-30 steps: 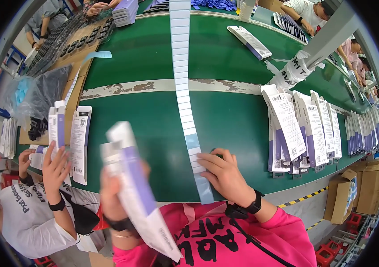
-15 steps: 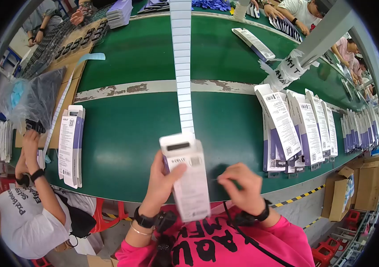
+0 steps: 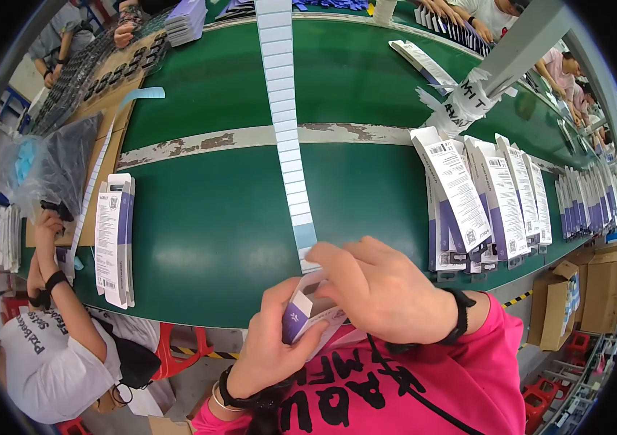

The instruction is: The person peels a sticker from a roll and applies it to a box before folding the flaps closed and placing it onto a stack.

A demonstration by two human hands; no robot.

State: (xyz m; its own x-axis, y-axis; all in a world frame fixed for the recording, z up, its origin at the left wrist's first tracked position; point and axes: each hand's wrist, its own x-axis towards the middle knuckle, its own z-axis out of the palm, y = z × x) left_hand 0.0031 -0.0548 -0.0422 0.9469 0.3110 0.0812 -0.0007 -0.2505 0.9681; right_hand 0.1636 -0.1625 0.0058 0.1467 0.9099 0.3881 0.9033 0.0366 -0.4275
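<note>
My left hand grips a slim white and purple cardboard box, thumb on the near side and fingers around the far side. The box is tilted, its end flaps standing open toward the table. Over that open end curls my right hand, its fingers bent at the flaps; what they pinch, if anything, is hidden. A long strip of pale labels runs down the table to the right fingertips, with one bare bluish section close to its end.
Several similar boxes stand stacked on the right, more beyond them. A pair of boxes lies left. A wrapped post rises at the back right. A co-worker's hand works at the left by a plastic bag.
The box has been tilted so its open end shows. My right hand has moved left from beside the box onto that end. The label strip's lower part now shows nearer to me.
</note>
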